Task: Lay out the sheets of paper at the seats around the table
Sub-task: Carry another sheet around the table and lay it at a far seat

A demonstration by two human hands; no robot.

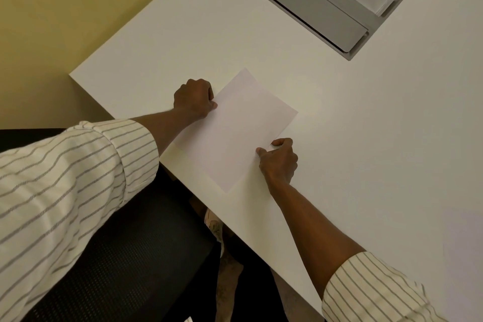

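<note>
One sheet of paper (235, 131) lies on one white counter (366, 138). Two hands show, a left hand (194, 99) and a right hand (278, 161), with two striped sleeves. One grey hatch (326, 5) and one black chair (125, 256) are visible.

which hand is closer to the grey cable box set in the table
Right, narrowly. The right hand pinches the sheet's near edge below the cable box; the left hand grips the opposite edge, farther left.
</note>
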